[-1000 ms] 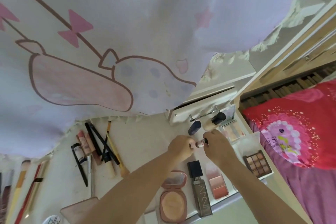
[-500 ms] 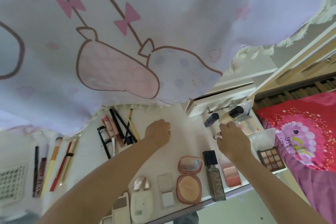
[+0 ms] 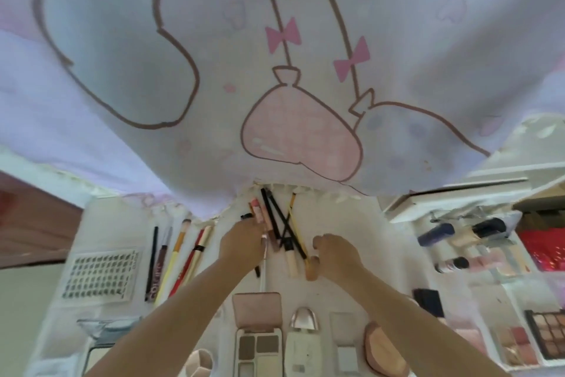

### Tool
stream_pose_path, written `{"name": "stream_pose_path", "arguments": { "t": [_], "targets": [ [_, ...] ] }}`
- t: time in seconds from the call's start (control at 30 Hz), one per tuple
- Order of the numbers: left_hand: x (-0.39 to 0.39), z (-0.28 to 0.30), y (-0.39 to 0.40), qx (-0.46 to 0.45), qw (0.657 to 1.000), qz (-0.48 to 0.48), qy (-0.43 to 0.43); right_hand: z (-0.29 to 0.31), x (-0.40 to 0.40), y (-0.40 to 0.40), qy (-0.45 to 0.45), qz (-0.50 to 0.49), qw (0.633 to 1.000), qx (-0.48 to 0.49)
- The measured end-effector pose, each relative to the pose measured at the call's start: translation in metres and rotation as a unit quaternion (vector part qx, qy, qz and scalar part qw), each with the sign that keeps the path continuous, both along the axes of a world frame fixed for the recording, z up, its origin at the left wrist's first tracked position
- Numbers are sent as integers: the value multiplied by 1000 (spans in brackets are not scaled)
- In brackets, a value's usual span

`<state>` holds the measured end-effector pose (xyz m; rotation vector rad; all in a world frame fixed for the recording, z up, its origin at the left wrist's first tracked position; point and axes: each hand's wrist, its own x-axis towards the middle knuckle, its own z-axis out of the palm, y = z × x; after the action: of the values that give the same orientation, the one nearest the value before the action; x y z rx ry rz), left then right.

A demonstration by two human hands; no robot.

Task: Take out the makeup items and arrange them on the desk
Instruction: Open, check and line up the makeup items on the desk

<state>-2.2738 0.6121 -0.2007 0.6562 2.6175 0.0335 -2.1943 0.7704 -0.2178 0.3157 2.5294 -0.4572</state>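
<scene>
Between the two hands, at the far middle of the white desk top (image 3: 342, 223), lies a crossed heap of slim black, pink and yellow pencils and brushes (image 3: 282, 228), part of it tucked under the hem of a pale cloth printed with pink bows (image 3: 275, 70). The left hand (image 3: 241, 243) rests at the heap's left edge with fingers curled toward a pink tube; whether it actually pinches anything cannot be told. The right hand (image 3: 334, 254) sits just right of the heap, fingers bent over the desk, apparently holding nothing, beside a tan brush head (image 3: 312, 268). These sticks are judged light, stiff and smooth, so they roll and slide readily; because they overlap, lifting one is likely to drag its neighbours. Take each at mid-barrel with thumb and two fingers, topmost first, and avoid the bristle ends, which deform. A row of long brushes and pencils (image 3: 180, 257) is already laid parallel to the left, next to a white perforated card (image 3: 102, 274). Nearer the person stand a pink open compact palette (image 3: 258, 330) and a dark eyeshadow palette (image 3: 547, 327); these are hinged and likely fragile, so grip them by the case sides.
</scene>
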Motion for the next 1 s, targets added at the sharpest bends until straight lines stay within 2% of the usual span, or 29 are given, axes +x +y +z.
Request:
{"name": "stream_pose_path", "arguments": {
  "t": [0.07,0.3,0.43,0.47,0.53,0.6,0.7,0.83,0.93,1.0],
  "targets": [
    [0,1,-13,1,1000,5,-2,-9,-5,-13,-25,-26,999,-22],
    [3,-3,-43,18,999,21,-38,-21,-4,-14,14,-118,993,-15],
    [2,-3,-52,71,997,33,-26,-1,-4,5,110,-136,984,33],
    [1,-3,-54,84,996,36,-22,6,-7,6,150,-120,981,40],
    [1,-4,-63,97,994,55,-11,17,-18,-2,235,-26,969,70],
    [1,-6,-76,90,992,87,3,25,-35,-23,254,107,953,123],
    [7,-12,-107,62,989,137,6,26,-64,-58,263,225,923,169],
    [13,-17,-139,5,988,154,-19,10,-97,-96,204,353,895,183],
    [16,-23,-145,1,988,149,-33,15,-107,-119,114,378,903,168],
    [18,-28,-144,4,990,137,-29,15,-114,-130,83,421,885,182]
  ]
}}
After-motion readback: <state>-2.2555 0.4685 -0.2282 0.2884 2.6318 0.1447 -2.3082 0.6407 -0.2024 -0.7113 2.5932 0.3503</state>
